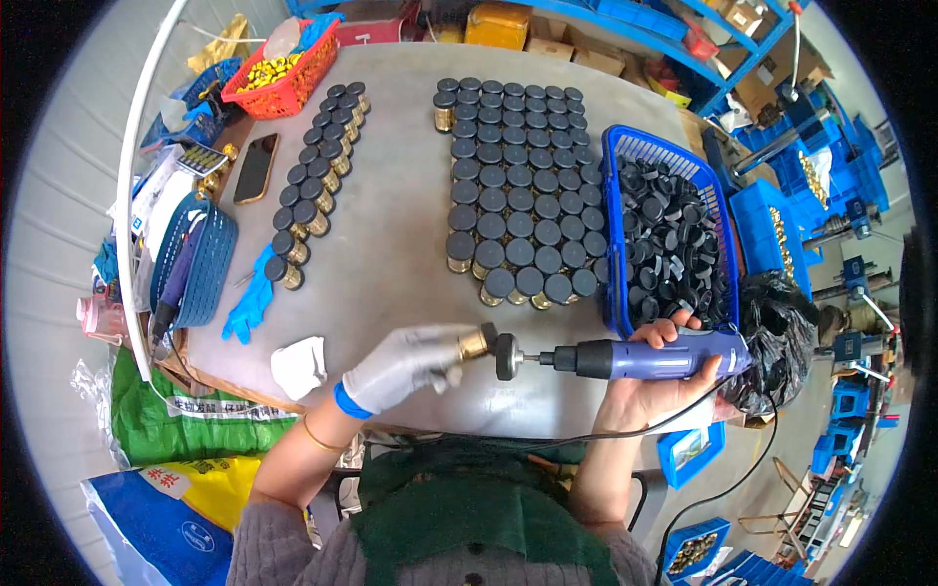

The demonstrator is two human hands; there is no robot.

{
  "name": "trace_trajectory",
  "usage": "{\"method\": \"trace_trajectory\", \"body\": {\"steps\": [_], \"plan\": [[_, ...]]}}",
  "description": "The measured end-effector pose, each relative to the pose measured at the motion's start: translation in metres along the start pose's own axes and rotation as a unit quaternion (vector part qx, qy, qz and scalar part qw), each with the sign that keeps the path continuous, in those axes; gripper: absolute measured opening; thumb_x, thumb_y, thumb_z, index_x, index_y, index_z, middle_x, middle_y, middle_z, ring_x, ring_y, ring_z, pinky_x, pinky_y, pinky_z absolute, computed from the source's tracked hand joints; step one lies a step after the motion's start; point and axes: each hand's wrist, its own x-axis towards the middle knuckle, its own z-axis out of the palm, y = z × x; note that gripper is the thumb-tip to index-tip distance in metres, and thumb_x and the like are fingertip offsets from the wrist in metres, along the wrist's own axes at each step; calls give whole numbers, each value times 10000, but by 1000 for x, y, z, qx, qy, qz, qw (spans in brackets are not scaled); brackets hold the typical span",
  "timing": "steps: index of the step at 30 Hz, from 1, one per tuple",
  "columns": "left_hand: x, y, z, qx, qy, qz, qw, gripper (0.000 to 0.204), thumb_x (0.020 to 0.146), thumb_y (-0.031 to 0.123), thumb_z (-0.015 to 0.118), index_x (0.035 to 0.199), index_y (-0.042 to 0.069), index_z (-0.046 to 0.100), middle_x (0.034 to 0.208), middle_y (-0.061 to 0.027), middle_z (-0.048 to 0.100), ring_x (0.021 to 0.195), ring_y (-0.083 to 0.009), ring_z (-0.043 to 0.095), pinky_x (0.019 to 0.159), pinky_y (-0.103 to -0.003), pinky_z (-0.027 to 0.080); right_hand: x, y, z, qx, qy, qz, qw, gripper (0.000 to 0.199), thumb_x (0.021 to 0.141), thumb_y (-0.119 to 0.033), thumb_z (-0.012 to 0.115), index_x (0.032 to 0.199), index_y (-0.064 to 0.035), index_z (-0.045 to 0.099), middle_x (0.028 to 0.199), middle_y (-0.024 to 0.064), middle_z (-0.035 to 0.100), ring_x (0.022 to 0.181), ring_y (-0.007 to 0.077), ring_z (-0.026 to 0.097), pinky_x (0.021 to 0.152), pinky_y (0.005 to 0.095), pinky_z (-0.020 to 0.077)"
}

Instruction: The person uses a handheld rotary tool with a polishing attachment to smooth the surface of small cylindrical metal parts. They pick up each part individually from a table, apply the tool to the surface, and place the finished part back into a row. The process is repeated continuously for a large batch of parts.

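My left hand, in a pale glove with a blue cuff, closes round a brass fitting with a black cap. My bare right hand grips a purple electric screwdriver held level, its cord trailing down. A round black head on the tool's shaft points at the capped end; a small gap seems to lie between them. Beyond my hands stands a block of black-capped brass fittings. Farther left runs a slanting double row of similar capped fittings.
A blue basket of loose black caps stands right of the block. At the left are a phone, a blue glove, a white cloth, a teal basket and a red basket of yellow parts. A black plastic bag sits at right.
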Motion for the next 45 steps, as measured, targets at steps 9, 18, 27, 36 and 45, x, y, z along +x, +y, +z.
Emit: {"method": "trace_trajectory", "body": {"steps": [9, 18, 27, 36, 45], "plan": [[-4, 6, 37, 710, 48, 93, 696, 400, 725, 457, 608, 773, 60, 624, 725, -164, 624, 721, -341, 617, 661, -426, 487, -5, 7, -8, -11, -31, 59, 998, 416, 798, -437, 579, 960, -65, 489, 856, 77, 543, 650, 165, 484, 594, 270, 393], [3, -2, 39, 699, 104, 91, 702, 349, 689, 424, 639, 751, 81, 637, 753, -149, 633, 715, -326, 621, 658, -421, 492, -7, 9, -10, -27, -5, 44, 999, 422, 790, -417, 598, 984, -62, 480, 894, 82, 551, 684, 175, 510, 573, 271, 428], [-8, 23, 11, 457, 134, 221, 851, 219, 746, 217, 711, 887, 56, 661, 813, -35, 650, 577, -126, 573, 505, -263, 440, 2, -12, -8, 10, -4, 19, 1000, 431, 796, -388, 593, 1039, -49, 482, 1009, 124, 572, 752, 189, 554, 614, 274, 491], [-6, 13, 26, 608, -20, 107, 787, 364, 719, 359, 673, 877, 32, 640, 727, -135, 636, 688, -300, 628, 626, -399, 490, -3, 9, -9, 31, -19, 83, 996, 417, 785, -410, 601, 975, -55, 490, 904, 94, 565, 686, 168, 508, 605, 266, 443], [-7, 12, 35, 699, 100, 79, 703, 302, 722, 383, 609, 748, 82, 630, 713, -153, 627, 692, -343, 619, 628, -428, 500, -9, 20, -14, -24, -30, 71, 997, 435, 764, -426, 614, 959, -59, 486, 865, 73, 544, 659, 159, 486, 592, 267, 410]]}}
